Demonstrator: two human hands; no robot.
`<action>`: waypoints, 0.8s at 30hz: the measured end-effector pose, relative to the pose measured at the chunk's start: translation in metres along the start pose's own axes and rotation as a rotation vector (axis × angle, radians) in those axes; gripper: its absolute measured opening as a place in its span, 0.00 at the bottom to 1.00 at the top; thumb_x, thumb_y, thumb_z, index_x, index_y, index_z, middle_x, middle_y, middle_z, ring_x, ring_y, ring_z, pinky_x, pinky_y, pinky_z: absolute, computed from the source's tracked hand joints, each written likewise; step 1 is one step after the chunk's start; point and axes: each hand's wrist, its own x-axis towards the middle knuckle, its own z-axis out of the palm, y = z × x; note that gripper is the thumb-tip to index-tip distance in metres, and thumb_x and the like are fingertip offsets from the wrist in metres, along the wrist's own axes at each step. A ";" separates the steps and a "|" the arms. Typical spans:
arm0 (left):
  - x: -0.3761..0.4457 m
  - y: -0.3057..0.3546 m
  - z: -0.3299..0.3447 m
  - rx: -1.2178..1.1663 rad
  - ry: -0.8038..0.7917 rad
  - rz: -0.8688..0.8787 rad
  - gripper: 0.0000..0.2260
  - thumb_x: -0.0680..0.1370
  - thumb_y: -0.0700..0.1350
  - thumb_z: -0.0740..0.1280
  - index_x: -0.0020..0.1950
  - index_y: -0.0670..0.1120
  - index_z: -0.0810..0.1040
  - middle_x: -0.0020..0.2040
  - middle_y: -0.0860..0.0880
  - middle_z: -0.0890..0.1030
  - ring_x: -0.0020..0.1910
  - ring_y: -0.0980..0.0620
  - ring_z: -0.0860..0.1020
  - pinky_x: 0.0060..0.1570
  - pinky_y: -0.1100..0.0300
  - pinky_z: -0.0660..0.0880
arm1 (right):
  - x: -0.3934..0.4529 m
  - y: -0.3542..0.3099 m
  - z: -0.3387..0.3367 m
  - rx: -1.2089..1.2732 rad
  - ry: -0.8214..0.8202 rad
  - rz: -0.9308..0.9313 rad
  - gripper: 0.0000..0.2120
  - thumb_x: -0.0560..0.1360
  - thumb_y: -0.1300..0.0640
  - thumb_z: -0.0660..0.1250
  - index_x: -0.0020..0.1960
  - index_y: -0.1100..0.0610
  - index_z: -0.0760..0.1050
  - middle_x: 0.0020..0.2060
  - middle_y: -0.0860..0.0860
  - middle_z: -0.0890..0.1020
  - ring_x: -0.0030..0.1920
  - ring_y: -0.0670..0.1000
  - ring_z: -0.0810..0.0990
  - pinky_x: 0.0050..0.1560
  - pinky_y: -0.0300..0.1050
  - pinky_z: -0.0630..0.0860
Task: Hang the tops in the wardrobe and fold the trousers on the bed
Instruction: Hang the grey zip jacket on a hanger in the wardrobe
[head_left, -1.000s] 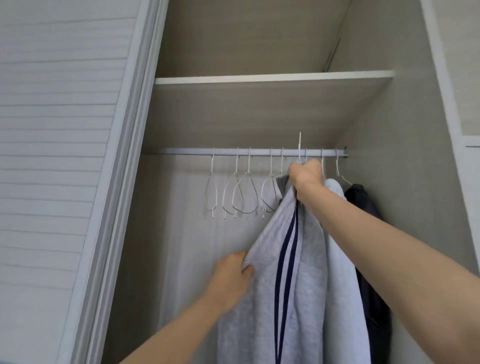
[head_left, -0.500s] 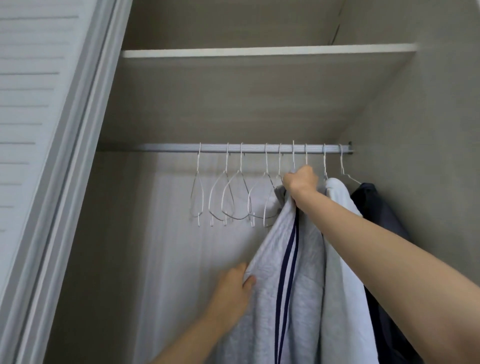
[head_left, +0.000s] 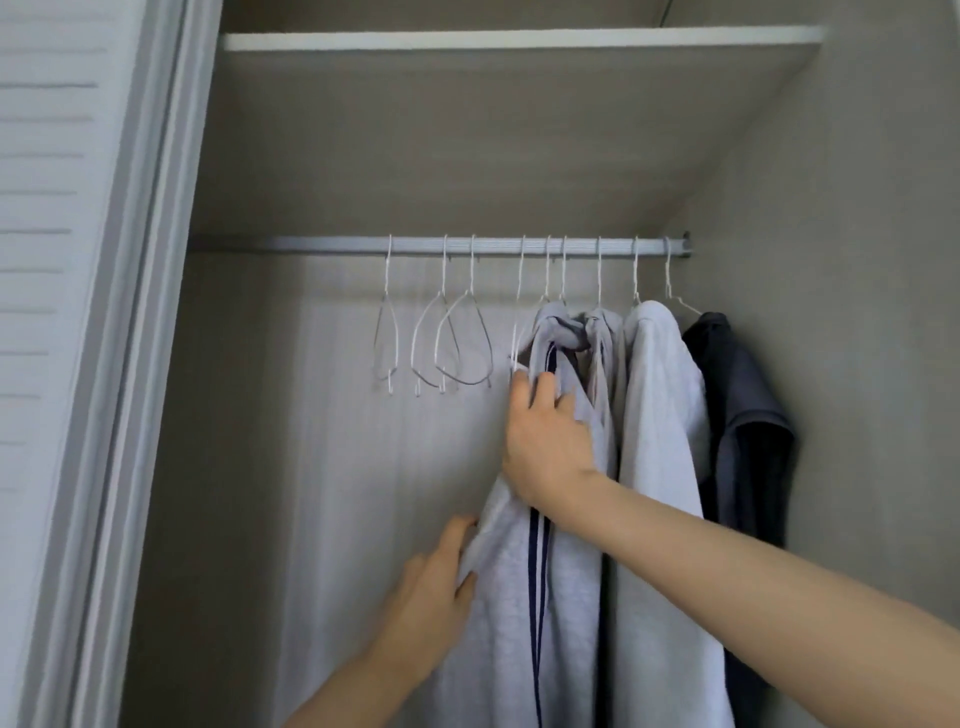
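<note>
A grey top with navy stripes (head_left: 566, 597) hangs from a white hanger on the wardrobe rail (head_left: 467, 245). My right hand (head_left: 545, 431) lies on its upper left shoulder part, fingers spread against the fabric below the hanger. My left hand (head_left: 431, 582) pinches the top's left edge lower down, thumb in front of the cloth. To the right hang a light grey top (head_left: 665, 467) and a dark navy top (head_left: 743, 431).
Several bare white wire hangers (head_left: 441, 343) hang on the rail left of the tops. A shelf (head_left: 519, 39) spans the wardrobe above. The sliding slatted door (head_left: 62, 312) stands at the left, the wardrobe side wall (head_left: 831, 260) at the right.
My right hand let go of the hanger's neck at the rail and dropped onto the striped top's shoulder. The hanger now hangs on the rail. My left hand stays on the edge.
</note>
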 end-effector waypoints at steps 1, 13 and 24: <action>-0.009 0.000 -0.001 0.023 -0.004 -0.010 0.21 0.78 0.44 0.61 0.65 0.63 0.60 0.51 0.51 0.81 0.48 0.49 0.81 0.49 0.52 0.78 | -0.010 -0.002 0.003 0.002 0.001 -0.018 0.32 0.74 0.60 0.61 0.74 0.63 0.54 0.64 0.60 0.65 0.57 0.62 0.72 0.42 0.51 0.73; -0.128 -0.014 0.002 -0.173 0.116 -0.263 0.27 0.75 0.37 0.66 0.70 0.57 0.65 0.47 0.58 0.79 0.39 0.59 0.78 0.45 0.59 0.78 | -0.147 -0.008 -0.016 0.135 -0.177 -0.315 0.28 0.78 0.50 0.56 0.75 0.59 0.57 0.64 0.55 0.69 0.61 0.59 0.71 0.56 0.53 0.71; -0.256 0.040 -0.035 -0.013 0.163 -0.533 0.10 0.76 0.41 0.68 0.54 0.54 0.76 0.40 0.52 0.82 0.39 0.57 0.79 0.44 0.65 0.74 | -0.279 -0.010 -0.039 0.611 -0.355 -0.441 0.27 0.80 0.50 0.56 0.76 0.59 0.56 0.68 0.54 0.69 0.69 0.55 0.66 0.68 0.48 0.66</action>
